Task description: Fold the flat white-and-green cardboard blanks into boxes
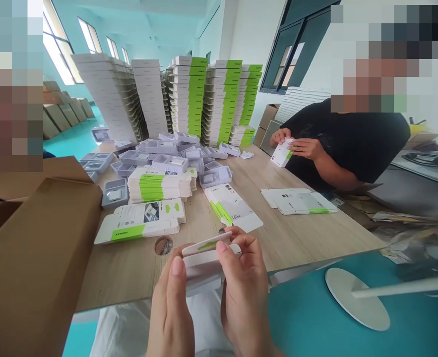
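Between my two hands, just over the table's near edge, is a small white and green carton point(203, 262) with its end flap standing up. My left hand point(173, 290) grips its left side, thumb along the edge. On the other side my right hand point(244, 275) holds it, the thumb pressing near the flap and the fingers behind. Ahead of my hands lie flat folded cartons point(235, 206). More flat cartons point(139, 223) rest to the left, with a thicker stack of them point(162, 186) behind.
Grey plastic trays point(170, 162) are heaped mid-table before tall stacks of white and green boxes point(189, 94). A brown cardboard box point(36, 258) stands at left. Across the table point(278, 238), a co-worker's hands point(302, 148) hold a carton near flat cartons point(298, 201). The tabletop has a round hole point(163, 246).
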Demonstrator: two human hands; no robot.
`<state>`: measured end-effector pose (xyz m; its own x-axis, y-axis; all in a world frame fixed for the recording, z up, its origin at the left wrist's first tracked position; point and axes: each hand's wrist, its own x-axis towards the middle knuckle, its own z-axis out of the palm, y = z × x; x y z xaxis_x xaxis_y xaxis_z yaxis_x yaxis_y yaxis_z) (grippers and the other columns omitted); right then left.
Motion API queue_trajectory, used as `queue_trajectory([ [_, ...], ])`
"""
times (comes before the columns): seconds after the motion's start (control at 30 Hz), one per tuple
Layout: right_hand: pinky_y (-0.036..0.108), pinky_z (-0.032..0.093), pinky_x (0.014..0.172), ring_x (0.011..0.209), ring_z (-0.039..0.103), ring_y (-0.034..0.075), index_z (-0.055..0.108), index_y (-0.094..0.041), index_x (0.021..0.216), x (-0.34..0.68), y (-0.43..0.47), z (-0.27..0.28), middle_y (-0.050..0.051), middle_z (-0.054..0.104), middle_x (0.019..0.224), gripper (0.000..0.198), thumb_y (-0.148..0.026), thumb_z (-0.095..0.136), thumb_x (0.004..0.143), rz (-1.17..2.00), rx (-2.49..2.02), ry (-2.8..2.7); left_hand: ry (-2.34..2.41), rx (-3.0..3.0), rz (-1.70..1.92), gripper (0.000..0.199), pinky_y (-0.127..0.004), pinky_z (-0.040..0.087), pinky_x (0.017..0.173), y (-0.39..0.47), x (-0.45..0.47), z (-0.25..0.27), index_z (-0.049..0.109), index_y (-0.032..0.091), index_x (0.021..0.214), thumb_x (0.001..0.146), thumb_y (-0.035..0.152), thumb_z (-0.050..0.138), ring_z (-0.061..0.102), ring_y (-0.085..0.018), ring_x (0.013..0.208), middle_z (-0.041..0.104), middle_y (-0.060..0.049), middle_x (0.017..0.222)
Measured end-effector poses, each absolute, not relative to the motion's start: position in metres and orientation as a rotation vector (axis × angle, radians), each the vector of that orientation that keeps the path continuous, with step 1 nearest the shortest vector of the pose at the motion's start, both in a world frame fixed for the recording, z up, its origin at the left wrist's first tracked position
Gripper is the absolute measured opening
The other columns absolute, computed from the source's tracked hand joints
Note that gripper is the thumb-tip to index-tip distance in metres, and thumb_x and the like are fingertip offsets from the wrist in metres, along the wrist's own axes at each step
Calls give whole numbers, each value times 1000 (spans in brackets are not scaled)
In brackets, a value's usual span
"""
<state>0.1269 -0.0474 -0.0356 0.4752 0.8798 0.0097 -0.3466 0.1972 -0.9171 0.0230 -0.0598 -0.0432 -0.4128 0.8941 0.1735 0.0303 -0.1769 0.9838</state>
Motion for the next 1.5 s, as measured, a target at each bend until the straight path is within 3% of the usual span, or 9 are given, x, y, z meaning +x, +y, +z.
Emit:
queue_trajectory([
  [0.2, 34, 54, 80, 99, 61, 20, 50, -26, 83, 125, -52, -29, 1, 59, 118, 33, -34, 81, 75, 1016, -998, -531, 1341, 991, 1400, 33, -35, 60, 70, -66, 33, -19, 79, 25, 89, 86, 55, 65, 67, -23, 71, 78, -6, 90],
  [0.33, 31, 53, 76, 103, 61, 21, 50, -26, 79, 121, -54, -24, 2, 62, 108, 31, -33, 80, 72, 988, -1029, -506, 1370, 962, 1294, 33, -31, 57, 75, -66, 23, -23, 77, 26, 105, 88, 47, 58, 68, -24, 84, 77, -4, 105],
  [0.43, 32, 52, 79, 102, 62, 21, 53, -25, 78, 122, -55, -22, 2, 64, 106, 29, -38, 79, 78, 998, -1040, -577, 1348, 1018, 1268, 30, -27, 55, 71, -65, 22, -31, 72, 26, 108, 94, 46, 55, 68, -22, 87, 75, -4, 103],
  [0.53, 32, 52, 78, 95, 63, 20, 58, -25, 83, 125, -53, -22, 3, 66, 107, 27, -43, 79, 82, 999, -1044, -647, 1389, 1124, 1546, 24, -24, 52, 62, -62, 29, -44, 65, 27, 112, 97, 45, 61, 63, -16, 74, 71, -3, 103],
  [0.67, 32, 51, 79, 93, 63, 19, 62, -24, 82, 128, -48, -22, 2, 68, 97, 24, -42, 79, 83, 957, -1060, -704, 1316, 1540, 2016, 24, -21, 47, 52, -52, 32, -64, 58, 30, 118, 97, 24, 67, 53, -7, 60, 63, -4, 121],
  [0.9, 32, 53, 75, 86, 64, 20, 71, -23, 86, 131, -50, -20, 3, 70, 90, 23, -46, 75, 86, 920, -1091, -785, 1379, 1945, 1992, 13, -26, 54, 69, -39, 23, -69, 63, 23, 112, 99, 20, 60, 66, -19, 96, 66, -7, 108],
  [1.17, 28, 56, 79, 96, 66, 19, 69, -24, 93, 128, -48, -33, 5, 69, 100, 11, -34, 67, 96, 737, -1041, -1137, 1438, 1660, 2117, 12, -30, 47, 80, -27, 26, -82, 59, 24, 91, 102, 25, 54, 61, -16, 85, 64, 0, 88],
  [1.37, 28, 57, 75, 98, 68, 19, 64, -25, 96, 123, -44, -51, 5, 69, 104, 1, -24, 64, 97, 441, -1045, -1193, 1464, 1296, 2084, 17, -33, 48, 77, -33, 45, -74, 58, 25, 92, 104, 34, 53, 61, -18, 82, 63, -1, 88],
  [1.5, 31, 56, 74, 99, 69, 21, 64, -25, 93, 125, -40, -54, 6, 69, 101, 10, -17, 60, 97, 233, -1016, -1276, 1434, 1186, 2087, 16, -32, 46, 77, -39, 49, -74, 59, 25, 92, 102, 38, 59, 61, -17, 83, 63, 0, 91],
])
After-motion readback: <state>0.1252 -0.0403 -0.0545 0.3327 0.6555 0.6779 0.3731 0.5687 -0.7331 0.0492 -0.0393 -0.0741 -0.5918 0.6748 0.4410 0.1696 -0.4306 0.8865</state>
